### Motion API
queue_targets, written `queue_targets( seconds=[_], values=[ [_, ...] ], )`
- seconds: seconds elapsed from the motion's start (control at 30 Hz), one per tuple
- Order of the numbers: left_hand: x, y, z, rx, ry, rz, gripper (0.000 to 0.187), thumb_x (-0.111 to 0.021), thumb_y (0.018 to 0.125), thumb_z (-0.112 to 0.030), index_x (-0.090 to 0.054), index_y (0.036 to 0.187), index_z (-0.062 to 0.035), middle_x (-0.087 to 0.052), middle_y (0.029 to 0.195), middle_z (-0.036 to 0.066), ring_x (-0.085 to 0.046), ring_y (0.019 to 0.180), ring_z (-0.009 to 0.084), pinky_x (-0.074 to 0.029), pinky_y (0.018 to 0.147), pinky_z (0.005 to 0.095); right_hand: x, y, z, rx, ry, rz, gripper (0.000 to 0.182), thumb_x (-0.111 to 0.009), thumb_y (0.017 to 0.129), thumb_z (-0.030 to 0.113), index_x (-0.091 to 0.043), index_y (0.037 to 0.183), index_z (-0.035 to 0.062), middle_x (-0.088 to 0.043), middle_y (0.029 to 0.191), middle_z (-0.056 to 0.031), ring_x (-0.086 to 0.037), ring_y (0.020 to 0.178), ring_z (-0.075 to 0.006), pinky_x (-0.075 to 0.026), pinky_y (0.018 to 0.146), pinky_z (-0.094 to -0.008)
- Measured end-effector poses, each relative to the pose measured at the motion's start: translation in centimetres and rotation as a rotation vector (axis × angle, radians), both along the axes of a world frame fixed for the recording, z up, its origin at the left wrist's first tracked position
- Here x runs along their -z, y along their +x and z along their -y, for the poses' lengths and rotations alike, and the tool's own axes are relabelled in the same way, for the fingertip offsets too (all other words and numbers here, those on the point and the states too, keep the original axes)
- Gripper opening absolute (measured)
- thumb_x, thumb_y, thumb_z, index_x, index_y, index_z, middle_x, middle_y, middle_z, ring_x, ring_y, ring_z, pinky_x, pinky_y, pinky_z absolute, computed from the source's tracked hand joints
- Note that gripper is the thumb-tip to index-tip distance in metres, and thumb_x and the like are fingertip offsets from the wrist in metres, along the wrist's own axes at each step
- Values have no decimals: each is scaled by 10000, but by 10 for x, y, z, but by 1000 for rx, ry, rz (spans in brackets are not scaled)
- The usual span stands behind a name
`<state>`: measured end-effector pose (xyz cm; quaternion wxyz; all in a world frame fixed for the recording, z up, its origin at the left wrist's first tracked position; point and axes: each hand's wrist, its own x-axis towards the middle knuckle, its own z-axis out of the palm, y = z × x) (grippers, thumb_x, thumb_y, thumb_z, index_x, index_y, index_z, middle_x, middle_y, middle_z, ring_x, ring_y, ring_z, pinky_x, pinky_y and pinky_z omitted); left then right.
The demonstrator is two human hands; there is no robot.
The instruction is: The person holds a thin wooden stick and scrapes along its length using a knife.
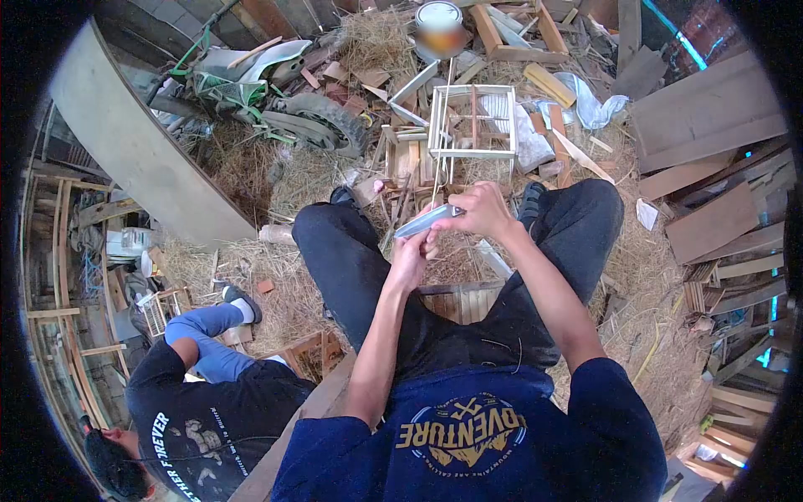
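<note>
Both hands are raised over my lap, close together. My right hand is closed round the dark handle end of a knife with a wide grey blade. Below the blade, my left hand is closed with its fingertips against it, and a thin pale strip runs upward from between the hands. Whether the left fingers grip the strip or the blade is hard to make out. Beyond the hands, a small frame of pale wood stands on the straw.
At the left sits another person in a dark shirt. A large board leans at the upper left, near a tyre. A white bucket is at the top. Planks lie stacked at the right.
</note>
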<state>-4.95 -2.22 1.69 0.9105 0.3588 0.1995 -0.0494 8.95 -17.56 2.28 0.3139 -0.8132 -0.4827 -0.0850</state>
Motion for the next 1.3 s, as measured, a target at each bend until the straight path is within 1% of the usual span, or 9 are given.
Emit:
queue_targets(
  seconds=[0.17, 0.37, 0.57, 0.67, 0.77, 0.87, 1.0, 1.07, 1.3],
  values=[
    [0, 1, -2, 16, -35, 14, 484, -471, 1022, -69, -399, 1501, -73, -469, 775, -49, -323, 604, 28, -252, 514, 200, -4, 1, 0, 15, -62, 21, 580, -713, 725, 686, -626, 575, 133, -558, 477, -95, -607, 474, -280, -462, 524, -398],
    [13, -1, -7, 37, -37, -6, 446, -474, 1037, -112, -435, 1480, -80, -435, 742, -60, -326, 595, 34, -251, 496, 201, 6, 4, 0, 36, -64, 53, 584, -692, 740, 708, -662, 600, 142, -561, 481, -90, -607, 480, -273, -454, 515, -379],
    [-6, -18, 3, 120, 26, -66, 426, -493, 1054, -178, -461, 1472, -98, -399, 724, -57, -299, 561, 39, -230, 479, 207, -1, 42, 27, 417, -133, -230, 613, -652, 772, 735, -734, 691, 133, -575, 508, -108, -606, 495, -290, -454, 509, -402],
    [3, -16, 3, 115, 3, -36, 416, -501, 1052, -190, -477, 1458, -104, -436, 733, -50, -297, 542, 36, -238, 476, 209, 2, 40, 23, 443, -101, -235, 637, -639, 791, 732, -712, 674, 110, -575, 513, -112, -605, 501, -304, -458, 514, -414],
    [3, -14, 7, 134, 155, -70, 400, -510, 1051, -215, -497, 1435, -103, -478, 743, -41, -310, 530, 33, -246, 473, 207, -3, 36, 22, 407, -85, -173, 637, -636, 809, 716, -692, 656, 100, -571, 512, -112, -605, 504, -309, -460, 517, -416],
    [1, -11, 8, 85, 95, -56, 384, -528, 1043, -207, -514, 1412, -102, -510, 752, -31, -334, 536, 29, -262, 475, 204, 0, 34, 22, 333, -85, -133, 588, -697, 805, 646, -673, 681, 72, -559, 519, -98, -594, 493, -296, -461, 515, -407],
    [11, -8, 9, 31, 211, -18, 366, -547, 1034, -180, -531, 1384, -75, -532, 768, -27, -355, 552, 27, -280, 487, 201, -1, 22, 13, 236, -33, -193, 568, -729, 789, 619, -649, 654, 73, -564, 513, -105, -597, 485, -314, -466, 509, -408],
    [15, -7, 11, -11, 217, -21, 352, -556, 1029, -169, -553, 1358, -44, -538, 786, -34, -380, 587, 28, -297, 507, 191, -1, 16, 9, 183, -62, -189, 558, -730, 788, 614, -653, 654, 79, -560, 507, -113, -600, 485, -318, -468, 512, -413],
    [35, -6, 9, -17, 248, 44, 316, -553, 1025, -142, -589, 1322, -38, -568, 790, -20, -360, 558, 29, -287, 496, 212, -1, -3, -3, 9, -120, -185, 575, -671, 796, 666, -684, 681, 103, -588, 531, -141, -610, 502, -332, -473, 528, -439]
  ],
)
